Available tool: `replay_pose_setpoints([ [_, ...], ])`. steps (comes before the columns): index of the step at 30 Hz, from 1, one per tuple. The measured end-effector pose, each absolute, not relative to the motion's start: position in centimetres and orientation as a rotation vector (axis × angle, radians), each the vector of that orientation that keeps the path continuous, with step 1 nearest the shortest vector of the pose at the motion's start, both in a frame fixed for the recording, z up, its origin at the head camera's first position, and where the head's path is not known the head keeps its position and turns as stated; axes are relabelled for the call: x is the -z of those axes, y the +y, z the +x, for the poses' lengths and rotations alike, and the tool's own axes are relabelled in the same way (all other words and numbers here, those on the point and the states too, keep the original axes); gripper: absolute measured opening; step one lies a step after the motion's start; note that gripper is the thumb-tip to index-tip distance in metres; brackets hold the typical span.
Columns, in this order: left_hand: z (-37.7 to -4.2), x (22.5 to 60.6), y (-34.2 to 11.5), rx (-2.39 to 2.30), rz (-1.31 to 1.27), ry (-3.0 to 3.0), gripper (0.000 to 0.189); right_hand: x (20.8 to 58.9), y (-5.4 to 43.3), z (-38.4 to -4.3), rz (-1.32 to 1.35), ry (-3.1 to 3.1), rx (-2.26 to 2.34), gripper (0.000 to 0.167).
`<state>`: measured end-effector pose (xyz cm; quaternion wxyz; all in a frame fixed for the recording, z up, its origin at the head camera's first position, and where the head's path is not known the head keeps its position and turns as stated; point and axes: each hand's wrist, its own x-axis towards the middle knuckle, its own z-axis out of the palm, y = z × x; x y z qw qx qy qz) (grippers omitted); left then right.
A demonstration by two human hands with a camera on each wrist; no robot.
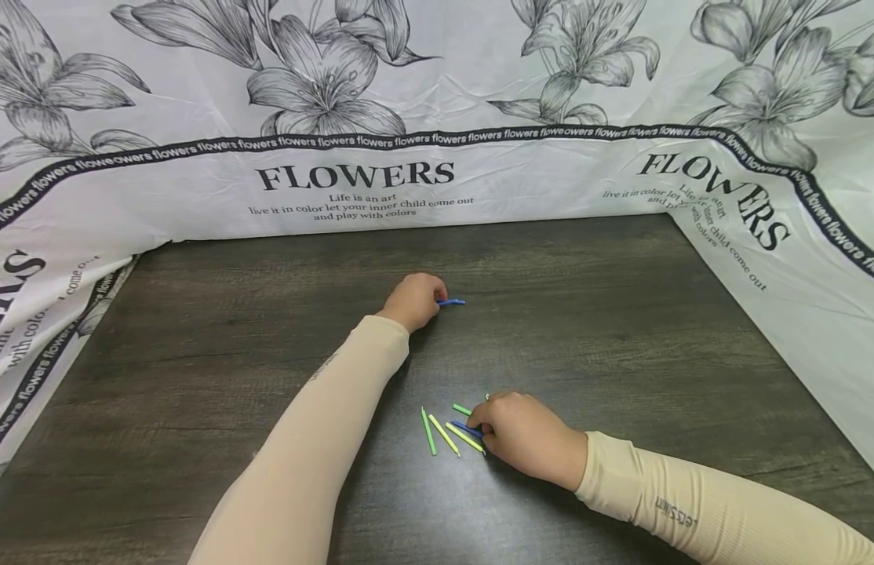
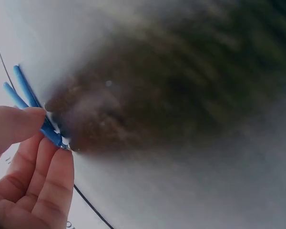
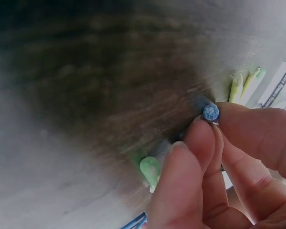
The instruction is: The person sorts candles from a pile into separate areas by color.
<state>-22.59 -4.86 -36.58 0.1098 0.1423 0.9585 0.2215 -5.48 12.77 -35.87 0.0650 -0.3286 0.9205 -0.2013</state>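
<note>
**Pinches of Blue, Left and Right**

Far out over the dark desk [image 1: 585,329], your left hand [image 1: 413,302] has its fingers clamped on a pair of blue sticks [image 2: 25,86]. Nearer you, your right hand [image 1: 525,435] pinches another blue stick [image 1: 467,428] between thumb and fingers, just beside two yellow sticks [image 1: 444,435]. A green stick [image 1: 428,431] lies left of the yellow pair; whether your right-hand stick is lifted, you cannot tell.

I see blue sticks [image 1: 453,301], green sticks [image 1: 428,431], yellow sticks [image 1: 444,435], a dark brown table [image 1: 585,329] streaked with wood grain, my cream sleeves [image 1: 317,439] with dark lettering [image 1: 675,512], and white cloth [image 1: 550,184] patterned with grey-black lilies [image 1: 327,86] and a black, white-lettered band [image 1: 423,140].
</note>
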Motion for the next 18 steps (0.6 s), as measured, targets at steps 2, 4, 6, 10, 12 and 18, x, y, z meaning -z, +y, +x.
replay_pose_setpoints([
  [2,-22.63,36.63,-4.87,-0.643,0.415,2.823,0.023,35.88,12.74,-5.48,-0.992,2.777,0.605,0.022],
  [4,-22.65,36.65,-4.86,-0.642,0.412,2.825,0.024,35.89,12.72,-5.48,-0.992,2.776,0.601,0.022],
  [6,-22.66,36.65,-4.81,-0.642,0.408,2.824,0.024,35.91,12.73,-5.49,-0.99,2.775,0.599,0.023],
  [10,-22.58,36.59,-4.71,-0.634,0.403,2.826,0.024,35.91,12.74,-5.47,-0.994,2.775,0.604,0.023],
  [12,-22.52,36.6,-4.65,-0.63,0.396,2.826,0.024,35.92,12.73,-5.46,-1.001,2.776,0.612,0.023],
  [18,-22.42,36.68,-4.51,-0.606,0.383,2.839,0.022,36.05,12.76,-5.37,-1.021,2.783,0.632,0.025],
])
